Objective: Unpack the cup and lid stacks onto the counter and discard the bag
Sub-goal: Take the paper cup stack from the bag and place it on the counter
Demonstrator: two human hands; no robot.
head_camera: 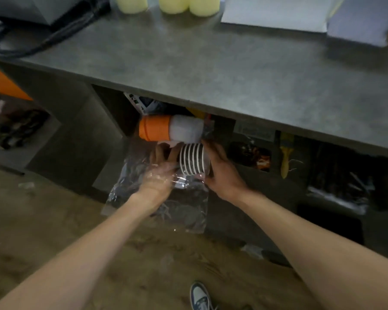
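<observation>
A clear plastic bag [184,209] hangs in front of the open shelf under the grey counter [211,68]. A short stack of dark, white-rimmed lids [192,158] lies sideways at the bag's mouth. My left hand [159,175] is wrapped in the bag's film, fingers against the stack's left end. My right hand [222,171] cups the stack's right end. Just above, a stack of orange cups [155,130] with a translucent white end [186,128] lies sideways at the shelf opening.
On the counter's back edge stand pale yellow stacks [173,4] and white bags [278,13]; black cables [45,39] lie at the left. The shelves below hold packets and a yellow-handled tool [286,157]. My shoe [199,296] is on the brown floor.
</observation>
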